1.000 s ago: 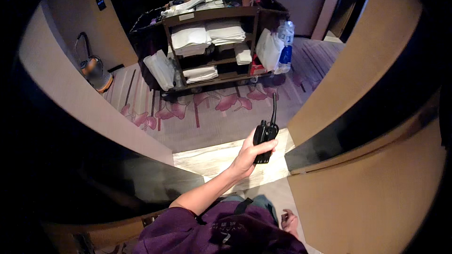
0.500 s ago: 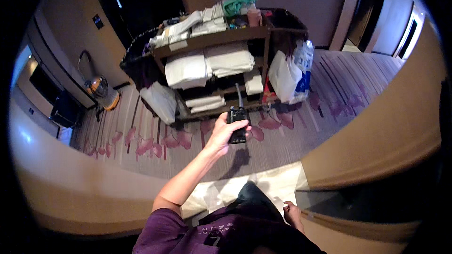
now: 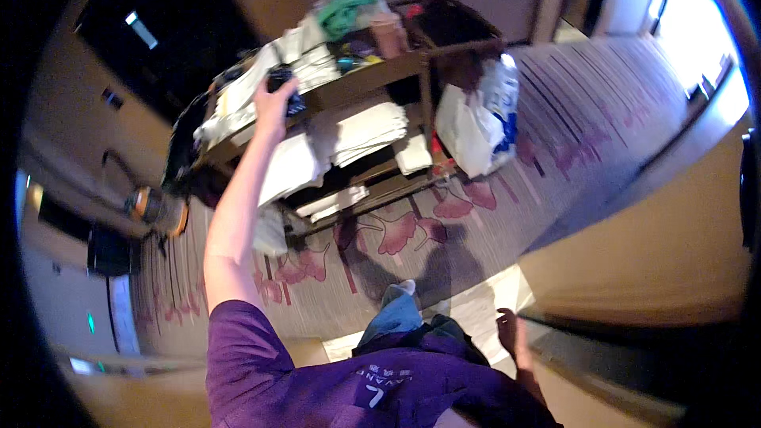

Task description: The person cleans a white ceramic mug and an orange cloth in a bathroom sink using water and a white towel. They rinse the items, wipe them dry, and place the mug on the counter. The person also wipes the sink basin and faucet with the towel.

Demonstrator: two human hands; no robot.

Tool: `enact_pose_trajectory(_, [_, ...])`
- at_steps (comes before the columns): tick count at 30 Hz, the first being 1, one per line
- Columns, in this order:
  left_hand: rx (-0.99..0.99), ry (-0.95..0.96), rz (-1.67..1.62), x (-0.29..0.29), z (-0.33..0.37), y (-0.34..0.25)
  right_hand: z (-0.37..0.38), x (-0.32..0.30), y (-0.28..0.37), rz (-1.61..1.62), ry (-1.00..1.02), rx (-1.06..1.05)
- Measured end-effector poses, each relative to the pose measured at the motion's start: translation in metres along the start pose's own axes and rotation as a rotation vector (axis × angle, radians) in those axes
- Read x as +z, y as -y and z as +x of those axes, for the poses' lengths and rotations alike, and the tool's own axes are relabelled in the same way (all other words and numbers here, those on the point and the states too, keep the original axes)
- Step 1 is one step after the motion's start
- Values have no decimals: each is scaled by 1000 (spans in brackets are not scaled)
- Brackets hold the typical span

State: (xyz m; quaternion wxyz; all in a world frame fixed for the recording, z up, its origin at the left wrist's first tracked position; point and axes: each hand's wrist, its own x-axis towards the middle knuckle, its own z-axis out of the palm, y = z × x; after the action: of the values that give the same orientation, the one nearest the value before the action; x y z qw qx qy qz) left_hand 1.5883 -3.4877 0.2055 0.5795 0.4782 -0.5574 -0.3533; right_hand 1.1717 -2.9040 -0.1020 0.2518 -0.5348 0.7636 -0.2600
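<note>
My left arm reaches forward to the housekeeping cart, and my left hand point(image 3: 273, 105) is closed around a black two-way radio point(image 3: 281, 79). The radio is over the white folded items point(image 3: 313, 63) on the cart's top tray; whether it touches them I cannot tell. Farther right on that tray are a green cloth point(image 3: 353, 9) and a pinkish cup point(image 3: 388, 34). Folded white towels point(image 3: 369, 133) fill the shelf below. My right hand point(image 3: 510, 334) hangs low at my right side, fingers loosely apart, with nothing seen in it.
The dark cart point(image 3: 365, 79) stands across the patterned carpet point(image 3: 571, 127). From its right end hangs a white plastic bag point(image 3: 466, 131), beside clear-wrapped bottles point(image 3: 504, 91). A yellow-and-black vacuum cleaner point(image 3: 162, 212) stands at the left wall. Tan walls point(image 3: 634, 254) curve close on the right.
My left hand has carried the radio forward and left, from in front of the cart to over its top tray. I am closer to the cart, and the view has tilted.
</note>
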Motion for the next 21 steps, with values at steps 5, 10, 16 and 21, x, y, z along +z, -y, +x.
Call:
enact_pose_trajectory(5, [-61, 2, 364, -40, 197, 110, -45, -10, 49, -8, -210, 481])
enact_pose_trajectory(10, [-199, 256, 231, 37, 219, 194, -146, 33, 100, -52, -321, 884])
enact_pose_trajectory(16, [261, 289, 655, 91, 155, 155, -199, 101, 168, 124, -262, 1146])
enact_pose_trajectory(21, [533, 299, 721, 122, 114, 121, -242, 151, 189, 188, -352, 1210])
